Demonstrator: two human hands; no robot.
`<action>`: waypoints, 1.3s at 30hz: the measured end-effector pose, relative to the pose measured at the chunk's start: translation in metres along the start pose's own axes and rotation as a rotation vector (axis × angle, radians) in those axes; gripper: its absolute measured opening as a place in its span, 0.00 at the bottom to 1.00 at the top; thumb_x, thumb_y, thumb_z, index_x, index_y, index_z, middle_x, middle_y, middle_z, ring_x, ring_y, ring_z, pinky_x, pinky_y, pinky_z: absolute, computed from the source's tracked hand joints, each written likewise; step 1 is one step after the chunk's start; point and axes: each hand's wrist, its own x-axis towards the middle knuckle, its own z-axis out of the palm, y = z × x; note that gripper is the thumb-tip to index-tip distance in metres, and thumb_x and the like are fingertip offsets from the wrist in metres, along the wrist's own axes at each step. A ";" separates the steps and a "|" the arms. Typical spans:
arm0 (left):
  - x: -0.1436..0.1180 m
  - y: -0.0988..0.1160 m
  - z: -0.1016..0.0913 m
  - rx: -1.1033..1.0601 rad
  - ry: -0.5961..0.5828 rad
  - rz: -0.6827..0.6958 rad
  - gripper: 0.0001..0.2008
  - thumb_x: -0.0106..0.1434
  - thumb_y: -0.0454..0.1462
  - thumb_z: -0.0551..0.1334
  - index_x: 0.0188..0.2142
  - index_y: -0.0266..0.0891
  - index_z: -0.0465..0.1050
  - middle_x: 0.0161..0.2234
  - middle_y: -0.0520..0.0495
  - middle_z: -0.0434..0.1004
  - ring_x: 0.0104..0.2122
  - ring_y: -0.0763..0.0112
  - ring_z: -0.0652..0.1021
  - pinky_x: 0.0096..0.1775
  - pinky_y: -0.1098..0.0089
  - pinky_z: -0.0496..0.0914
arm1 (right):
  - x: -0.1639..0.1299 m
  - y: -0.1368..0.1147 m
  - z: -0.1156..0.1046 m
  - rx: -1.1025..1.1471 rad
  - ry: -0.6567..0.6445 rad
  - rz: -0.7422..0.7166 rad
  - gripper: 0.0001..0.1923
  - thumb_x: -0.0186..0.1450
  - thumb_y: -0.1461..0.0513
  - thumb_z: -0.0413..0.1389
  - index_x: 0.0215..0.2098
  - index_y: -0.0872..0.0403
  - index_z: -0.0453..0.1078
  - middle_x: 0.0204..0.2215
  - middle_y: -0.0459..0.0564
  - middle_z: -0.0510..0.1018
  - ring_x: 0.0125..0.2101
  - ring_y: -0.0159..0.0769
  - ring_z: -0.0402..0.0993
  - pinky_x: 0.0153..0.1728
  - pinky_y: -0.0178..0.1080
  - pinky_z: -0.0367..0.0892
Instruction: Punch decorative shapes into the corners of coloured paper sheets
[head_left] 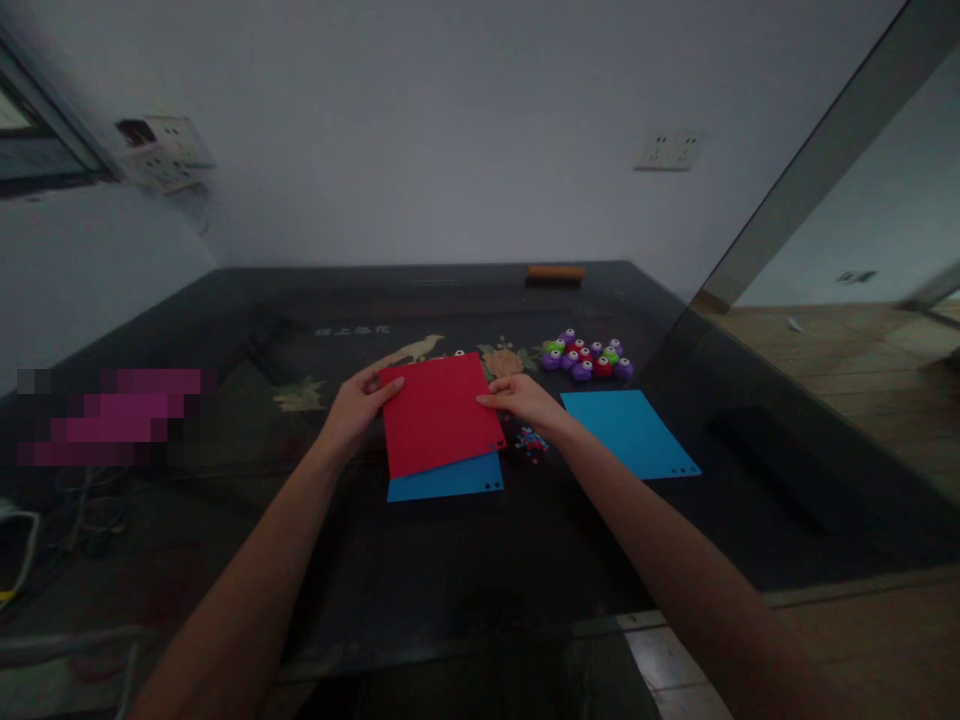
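Dark glass-topped table under a pale wall: left hand and right hand each pinch an edge of the red sheet, lying over a blue sheet; small punches sit far right.

Two forearms in view, entering from the lower edge of the frame. Both bare from the frame edge to the wrist; no sleeve, cuff or glove visible. Left hand: uncovered. Right hand: uncovered. Fingers slender, with short nails as far as the dim light allows. Finer detail cannot be told in this lighting.
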 end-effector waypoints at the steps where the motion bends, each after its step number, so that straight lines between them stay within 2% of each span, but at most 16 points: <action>1: -0.001 0.001 0.001 -0.023 -0.015 -0.014 0.17 0.53 0.39 0.67 0.42 0.37 0.72 0.37 0.44 0.79 0.31 0.69 0.79 0.32 0.71 0.74 | 0.000 0.000 0.000 0.010 0.011 -0.001 0.08 0.56 0.63 0.60 0.21 0.56 0.69 0.16 0.43 0.71 0.17 0.25 0.63 0.18 0.31 0.52; 4: -0.005 0.005 0.004 -0.079 -0.084 -0.112 0.17 0.55 0.40 0.66 0.44 0.37 0.72 0.39 0.42 0.79 0.33 0.67 0.80 0.35 0.69 0.74 | 0.002 0.001 0.000 0.073 0.043 0.009 0.07 0.56 0.65 0.60 0.21 0.56 0.70 0.17 0.43 0.71 0.17 0.25 0.63 0.20 0.31 0.54; 9: -0.012 0.008 0.006 -0.016 -0.243 -0.270 0.18 0.54 0.42 0.67 0.43 0.37 0.73 0.40 0.40 0.80 0.36 0.62 0.80 0.36 0.65 0.75 | 0.006 0.004 -0.003 0.112 0.110 -0.012 0.05 0.56 0.64 0.60 0.23 0.56 0.71 0.20 0.45 0.75 0.20 0.27 0.66 0.23 0.32 0.60; 14: -0.017 0.007 0.007 0.044 -0.401 -0.335 0.19 0.53 0.42 0.68 0.42 0.37 0.74 0.40 0.39 0.80 0.39 0.58 0.80 0.39 0.61 0.74 | 0.007 0.006 -0.005 0.129 0.138 -0.066 0.05 0.57 0.63 0.59 0.25 0.56 0.72 0.22 0.46 0.76 0.20 0.27 0.66 0.24 0.32 0.62; 19: -0.020 0.009 0.010 0.066 -0.431 -0.329 0.19 0.50 0.42 0.69 0.42 0.38 0.74 0.40 0.40 0.80 0.38 0.57 0.80 0.40 0.61 0.74 | 0.006 0.005 -0.004 0.164 0.157 -0.040 0.04 0.57 0.62 0.59 0.26 0.56 0.72 0.24 0.46 0.77 0.23 0.28 0.69 0.26 0.33 0.63; 22: -0.021 0.010 0.011 0.084 -0.417 -0.326 0.18 0.49 0.41 0.69 0.40 0.37 0.75 0.39 0.39 0.80 0.36 0.57 0.80 0.37 0.61 0.74 | 0.006 0.006 -0.005 0.134 0.162 -0.072 0.07 0.57 0.59 0.60 0.26 0.56 0.72 0.24 0.46 0.76 0.21 0.27 0.67 0.24 0.32 0.60; 26: -0.019 0.009 0.010 0.092 -0.371 -0.287 0.15 0.51 0.41 0.69 0.38 0.37 0.75 0.34 0.42 0.81 0.31 0.62 0.80 0.31 0.66 0.73 | 0.006 0.007 -0.005 0.074 0.186 -0.129 0.12 0.58 0.55 0.58 0.25 0.55 0.71 0.20 0.44 0.72 0.18 0.26 0.62 0.20 0.32 0.54; 29: -0.015 0.005 0.010 0.048 -0.314 -0.245 0.14 0.51 0.40 0.68 0.36 0.36 0.75 0.31 0.43 0.81 0.27 0.65 0.78 0.28 0.68 0.72 | 0.007 0.007 -0.005 0.047 0.213 -0.165 0.16 0.60 0.53 0.56 0.22 0.55 0.70 0.18 0.45 0.72 0.18 0.26 0.63 0.19 0.32 0.54; 34: -0.006 -0.008 0.012 -0.061 -0.107 -0.130 0.12 0.50 0.41 0.68 0.29 0.34 0.73 0.22 0.47 0.77 0.20 0.70 0.74 0.23 0.71 0.68 | 0.009 0.011 -0.005 0.035 0.162 -0.120 0.17 0.64 0.52 0.52 0.27 0.56 0.70 0.22 0.49 0.78 0.21 0.29 0.72 0.19 0.30 0.57; 39: -0.001 -0.017 0.019 -0.150 0.052 -0.008 0.11 0.55 0.42 0.64 0.30 0.37 0.69 0.20 0.52 0.72 0.18 0.75 0.71 0.21 0.75 0.64 | 0.009 0.013 -0.003 -0.039 0.171 -0.124 0.14 0.64 0.56 0.53 0.28 0.57 0.71 0.22 0.49 0.78 0.19 0.27 0.72 0.18 0.29 0.57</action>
